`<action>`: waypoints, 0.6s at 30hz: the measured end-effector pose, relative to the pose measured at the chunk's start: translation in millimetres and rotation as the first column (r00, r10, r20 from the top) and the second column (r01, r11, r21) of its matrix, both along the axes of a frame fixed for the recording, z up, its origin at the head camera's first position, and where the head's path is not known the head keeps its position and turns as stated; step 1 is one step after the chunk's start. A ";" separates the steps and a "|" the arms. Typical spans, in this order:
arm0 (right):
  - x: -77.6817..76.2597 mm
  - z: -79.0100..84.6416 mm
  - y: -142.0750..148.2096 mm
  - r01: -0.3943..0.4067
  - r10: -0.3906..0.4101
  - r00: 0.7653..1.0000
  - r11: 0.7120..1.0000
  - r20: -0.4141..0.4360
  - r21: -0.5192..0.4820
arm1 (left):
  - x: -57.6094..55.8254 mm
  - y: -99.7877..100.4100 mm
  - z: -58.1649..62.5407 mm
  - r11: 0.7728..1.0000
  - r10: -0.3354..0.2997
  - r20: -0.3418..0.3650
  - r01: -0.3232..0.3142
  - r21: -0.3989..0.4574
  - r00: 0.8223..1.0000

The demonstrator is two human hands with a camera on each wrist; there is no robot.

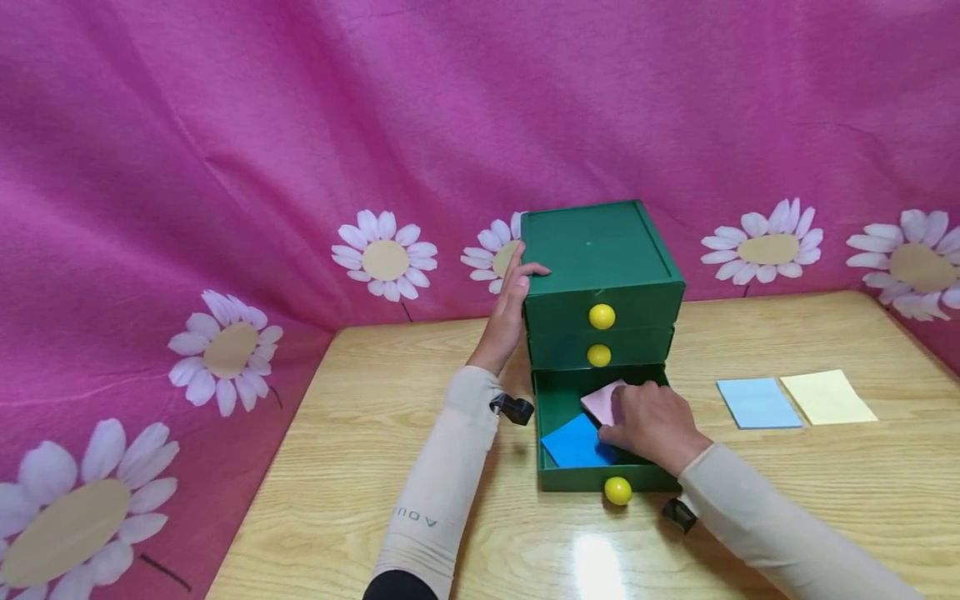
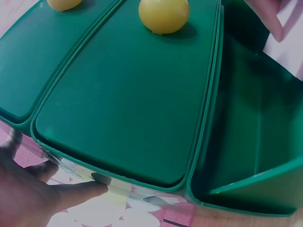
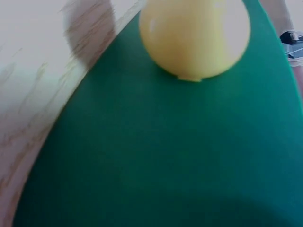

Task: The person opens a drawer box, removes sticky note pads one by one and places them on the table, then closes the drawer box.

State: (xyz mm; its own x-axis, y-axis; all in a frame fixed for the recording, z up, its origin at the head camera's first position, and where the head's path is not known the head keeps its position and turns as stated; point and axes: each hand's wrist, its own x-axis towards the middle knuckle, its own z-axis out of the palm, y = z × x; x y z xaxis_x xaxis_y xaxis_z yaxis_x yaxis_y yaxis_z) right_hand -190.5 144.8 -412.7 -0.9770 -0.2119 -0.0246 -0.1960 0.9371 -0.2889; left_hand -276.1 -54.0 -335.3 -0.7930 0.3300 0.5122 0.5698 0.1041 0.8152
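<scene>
Judging by looks, dealing with a light, thin pink sticky-note pad: probably being fairly stiff as a stack, flexing softly at any loose sheet, sliding easily over smooth plastic, and risking nothing worse than creasing. Favouring a pinch across the thickness at an edge or corner over a squeeze on the face. Sitting askew inside the pulled-out bottom drawer of a green drawer cabinet, just beyond a blue sticky-note pad, with right side running under the fingers of the right grip. Holding that grip curled nearly closed, apparently pinching the pink pad between thumb and fingers (not seeing the far fingertips, so not telling firm hold from light, or resting from lifted). Resting the left grip loosely spread against the cabinet's left wall, hooking one digit over the top edge, gripping nothing and seemingly bracing. Also seeing a light blue pad and a pale yellow pad lying side by side on the worktop, right of the cabinet.
</scene>
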 end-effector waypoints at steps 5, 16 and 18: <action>2.9 5.8 1.3 0.002 -0.002 1.000 1.000 -0.030 -0.010 | -0.4 -0.2 -0.2 1.000 0.003 -0.001 -0.003 0.002 1.000; 14.9 17.2 1.0 -0.008 0.005 0.994 1.000 -0.112 -0.019 | -1.0 -1.9 -1.8 1.000 0.004 0.016 -0.004 0.004 1.000; 17.2 19.9 2.2 -0.002 -0.001 0.991 1.000 -0.131 -0.019 | -1.0 -1.2 -1.6 1.000 0.003 0.012 -0.004 0.007 1.000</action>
State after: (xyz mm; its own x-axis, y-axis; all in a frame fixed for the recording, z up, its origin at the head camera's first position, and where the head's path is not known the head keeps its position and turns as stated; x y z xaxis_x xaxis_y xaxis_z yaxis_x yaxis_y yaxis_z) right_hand -173.3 147.0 -392.7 -0.9715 -0.2114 0.1076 -0.2336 0.9317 -0.2782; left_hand -277.1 -55.3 -336.9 -0.8000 0.3238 0.5052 0.5600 0.1005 0.8223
